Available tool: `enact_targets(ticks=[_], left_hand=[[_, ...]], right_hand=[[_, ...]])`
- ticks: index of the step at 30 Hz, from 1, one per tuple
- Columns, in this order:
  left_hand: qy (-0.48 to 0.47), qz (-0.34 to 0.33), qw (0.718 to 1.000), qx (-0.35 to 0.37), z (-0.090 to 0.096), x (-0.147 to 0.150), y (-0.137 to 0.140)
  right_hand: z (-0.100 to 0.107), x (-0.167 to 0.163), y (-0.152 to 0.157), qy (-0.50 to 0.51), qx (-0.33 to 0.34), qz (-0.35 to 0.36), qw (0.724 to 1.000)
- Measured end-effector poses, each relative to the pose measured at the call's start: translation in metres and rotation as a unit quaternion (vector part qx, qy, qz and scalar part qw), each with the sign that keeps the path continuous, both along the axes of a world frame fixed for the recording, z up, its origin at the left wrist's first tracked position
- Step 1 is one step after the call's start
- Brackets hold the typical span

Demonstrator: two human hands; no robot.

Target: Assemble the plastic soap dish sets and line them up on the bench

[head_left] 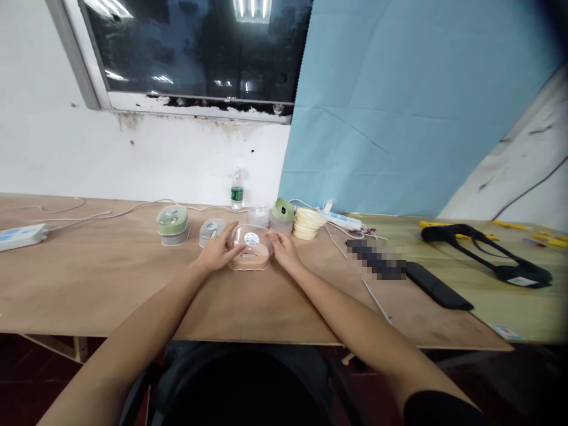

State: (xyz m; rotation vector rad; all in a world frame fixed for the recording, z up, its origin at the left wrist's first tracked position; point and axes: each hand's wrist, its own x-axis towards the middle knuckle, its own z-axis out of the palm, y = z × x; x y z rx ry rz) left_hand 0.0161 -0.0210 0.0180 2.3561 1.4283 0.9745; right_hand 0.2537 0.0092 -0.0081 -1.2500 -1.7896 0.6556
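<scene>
A clear plastic lid (pixel 239 235) with a round white sticker (pixel 251 239) is held between my hands, tilted toward me. Under or behind it shows a pinkish container (pixel 249 265); whether the two are joined I cannot tell. My left hand (pixel 217 253) grips the lid's left side, thumb across its front. On the right edge, my right hand (pixel 284 249) pinches with thumb and fingers. Close behind my left hand sits a grey-white lidded box (pixel 210 229). Behind my right hand stand a green-topped container (pixel 283 214) and a stack of cream-coloured bowls (pixel 307 223).
Green and grey stacked boxes (pixel 173 225) stand left. By the wall are a water bottle (pixel 237 190) and clear containers (pixel 258 216). Power strips (pixel 339 220) with white cables lie right and far left. A black case (pixel 438 286) and black strap frame (pixel 488 254) lie right.
</scene>
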Motion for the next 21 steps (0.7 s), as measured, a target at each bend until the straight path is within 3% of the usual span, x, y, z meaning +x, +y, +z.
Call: enact_targets(ticks=[3, 7, 21], left_hand=[[0.012, -0.011, 1.0, -0.01, -0.002, 0.0, 0.001], [0.021, 0.005, 1.0, -0.016, -0.005, -0.002, 0.005], [0.079, 0.01, 0.994, -0.076, -0.006, -0.013, 0.014]], right_hand=[[-0.004, -0.003, 0.007, 0.028, 0.024, -0.037, 0.999], [-0.011, -0.008, 0.017, 0.043, 0.007, -0.038, 0.998], [-0.018, 0.001, 0.025, -0.015, -0.023, 0.034, 0.999]])
